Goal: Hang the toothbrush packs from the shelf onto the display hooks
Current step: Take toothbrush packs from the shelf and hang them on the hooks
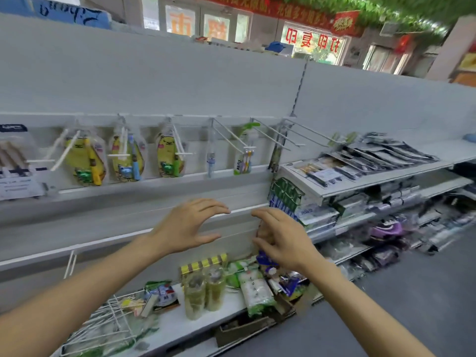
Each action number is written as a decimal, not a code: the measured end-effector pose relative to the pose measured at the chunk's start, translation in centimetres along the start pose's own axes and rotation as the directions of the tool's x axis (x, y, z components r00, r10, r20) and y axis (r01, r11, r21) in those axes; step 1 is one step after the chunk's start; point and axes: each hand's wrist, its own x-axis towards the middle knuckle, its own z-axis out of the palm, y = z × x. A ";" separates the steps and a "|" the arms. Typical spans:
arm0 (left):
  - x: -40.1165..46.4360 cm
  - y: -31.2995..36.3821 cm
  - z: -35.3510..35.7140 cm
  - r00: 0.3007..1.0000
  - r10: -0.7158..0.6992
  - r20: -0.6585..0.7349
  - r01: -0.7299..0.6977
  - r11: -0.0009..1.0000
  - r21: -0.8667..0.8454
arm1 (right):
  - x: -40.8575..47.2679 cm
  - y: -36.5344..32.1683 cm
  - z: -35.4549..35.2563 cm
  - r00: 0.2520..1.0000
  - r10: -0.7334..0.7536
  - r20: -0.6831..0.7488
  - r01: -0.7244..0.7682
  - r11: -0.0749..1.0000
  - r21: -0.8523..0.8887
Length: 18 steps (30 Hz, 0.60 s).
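Both hands are raised in front of a white shelf wall. The right hand (279, 239) pinches a clear toothbrush pack (264, 253) between thumb and curled fingers; the pack hangs down from the grip, its blue lower part showing just under the thumb, though blur hides its detail. The left hand (186, 226) is spread and holds nothing — fingers straight, thumb apart, just beside the right hand without touching it or the pack.

Above the hands runs a row of white display hooks (231, 136). Three yellow packs (85, 161) with coloured brushes hang at the left of the row, then a thin clear pack with a blue brush (210, 161), then a small pack of several brushes (244, 161) with a green top. The held pack is well below all of these.

Under the hands, the bottom shelf (180, 323) carries green and white packets (255, 289), two clear tubs (203, 292) and a white wire rack (108, 328) — the held pack hangs just over this clutter. Shelves of dark flat packs (381, 155) lie to the right.
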 end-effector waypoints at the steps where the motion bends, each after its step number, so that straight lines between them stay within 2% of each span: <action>1: 1.3 0.3 0.9 1.000 0.005 0.000 -0.005 1.000 -0.001 | -0.2 1.7 -0.2 1.000 0.015 -0.001 -0.015 1.000 -0.005; 13: 19.5 -0.2 13.5 0.998 0.054 -0.024 -0.057 0.993 -0.104 | 0.0 20.8 -1.5 0.981 0.196 0.010 -0.196 0.980 -0.043; 18: 26.8 0.0 18.3 0.996 0.074 0.040 -0.070 0.993 -0.099 | 0.4 28.1 -3.0 0.969 0.248 0.017 -0.246 0.966 -0.080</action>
